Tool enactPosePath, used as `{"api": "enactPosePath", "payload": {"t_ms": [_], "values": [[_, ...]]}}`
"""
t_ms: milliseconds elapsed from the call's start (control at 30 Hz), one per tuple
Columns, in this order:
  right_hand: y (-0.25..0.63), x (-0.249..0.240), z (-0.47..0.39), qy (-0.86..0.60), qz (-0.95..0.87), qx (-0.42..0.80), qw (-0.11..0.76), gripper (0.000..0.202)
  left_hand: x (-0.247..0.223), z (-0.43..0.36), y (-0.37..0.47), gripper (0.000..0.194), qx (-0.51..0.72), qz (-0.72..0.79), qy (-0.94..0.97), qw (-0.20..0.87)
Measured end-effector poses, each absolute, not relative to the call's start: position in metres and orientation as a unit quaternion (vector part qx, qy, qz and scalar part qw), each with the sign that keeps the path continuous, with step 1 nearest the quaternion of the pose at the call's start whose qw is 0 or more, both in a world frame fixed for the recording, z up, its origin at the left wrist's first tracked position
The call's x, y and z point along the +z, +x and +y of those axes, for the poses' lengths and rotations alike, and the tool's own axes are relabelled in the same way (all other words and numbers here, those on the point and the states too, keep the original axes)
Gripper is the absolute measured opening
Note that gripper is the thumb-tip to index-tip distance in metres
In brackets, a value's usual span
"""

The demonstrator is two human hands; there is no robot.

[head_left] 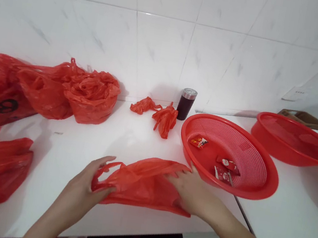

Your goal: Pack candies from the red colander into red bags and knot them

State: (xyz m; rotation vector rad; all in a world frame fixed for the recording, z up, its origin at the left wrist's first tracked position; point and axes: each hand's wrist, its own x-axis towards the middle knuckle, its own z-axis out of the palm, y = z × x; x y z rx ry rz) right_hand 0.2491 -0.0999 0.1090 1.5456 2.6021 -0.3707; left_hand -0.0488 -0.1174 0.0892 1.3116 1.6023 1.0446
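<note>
A: Big stuff first. White counter (80,154), heap of red bags (42,87) at back left, cut off by the left edge, one with black print I can't read. Two red mesh baskets, the near basket (257,188) just right of the hands, the far basket (293,153) behind it, partly clipped at the right edge.

B: Hands?

A: Both on the flat red bag (142,183) lying at the counter's front edge, between the hands. Left hand (86,188) is pinching the bag's left end by the handle loop, thumb on top, fingers curled under. Right hand (192,189) lies over the bag's right end, fingers spread and bent down on the plastic; probably gripping, but the fingertips sink into the folds so hard to confirm.

B: Small things?

A: Dark tumbler (186,104) with silver lid at the wall, two crumpled bags (159,117) beside it. Three small red packets (224,166) in the near basket, labels too small to read
</note>
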Motion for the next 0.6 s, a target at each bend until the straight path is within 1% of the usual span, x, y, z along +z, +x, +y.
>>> {"api": "enactPosePath", "payload": {"t_ms": [100,133,167,233,333,400,467,500,533,567,600], "values": [[0.248,0.109,-0.100,0.496,0.857,-0.131,0.057,0.079,0.088,-0.117,-0.058,0.023,0.398,0.593,0.479,0.510],[0.248,0.109,-0.101,0.495,0.856,-0.136,0.063,0.079,0.089,-0.117,-0.060,0.016,0.400,0.570,0.457,0.553],[0.247,0.109,-0.101,0.493,0.856,-0.141,0.066,0.079,0.090,-0.117,-0.061,0.014,0.414,0.545,0.429,0.590],[0.246,0.111,-0.104,0.482,0.862,-0.149,0.052,0.080,0.093,-0.118,-0.059,0.019,0.471,0.504,0.345,0.636],[0.251,0.123,-0.104,0.422,0.882,-0.209,-0.010,0.075,0.094,-0.116,-0.049,0.020,0.539,0.495,0.214,0.647],[0.261,0.137,-0.096,0.382,0.871,-0.299,-0.073,0.060,0.092,-0.114,-0.042,0.018,0.535,0.498,0.181,0.658],[0.280,0.151,-0.077,0.387,0.829,-0.369,-0.164,0.039,0.090,-0.113,-0.038,0.022,0.521,0.487,0.172,0.680],[0.291,0.155,-0.063,0.413,0.803,-0.373,-0.213,0.032,0.089,-0.113,-0.037,0.024,0.517,0.478,0.168,0.690],[0.303,0.155,-0.047,0.453,0.778,-0.348,-0.260,0.029,0.089,-0.113,-0.036,0.026,0.514,0.470,0.160,0.700],[0.316,0.153,-0.030,0.497,0.758,-0.302,-0.296,0.030,0.088,-0.113,-0.034,0.024,0.513,0.464,0.149,0.706],[0.327,0.148,-0.013,0.546,0.749,-0.229,-0.299,0.028,0.088,-0.114,-0.032,0.021,0.514,0.461,0.137,0.710]]}}
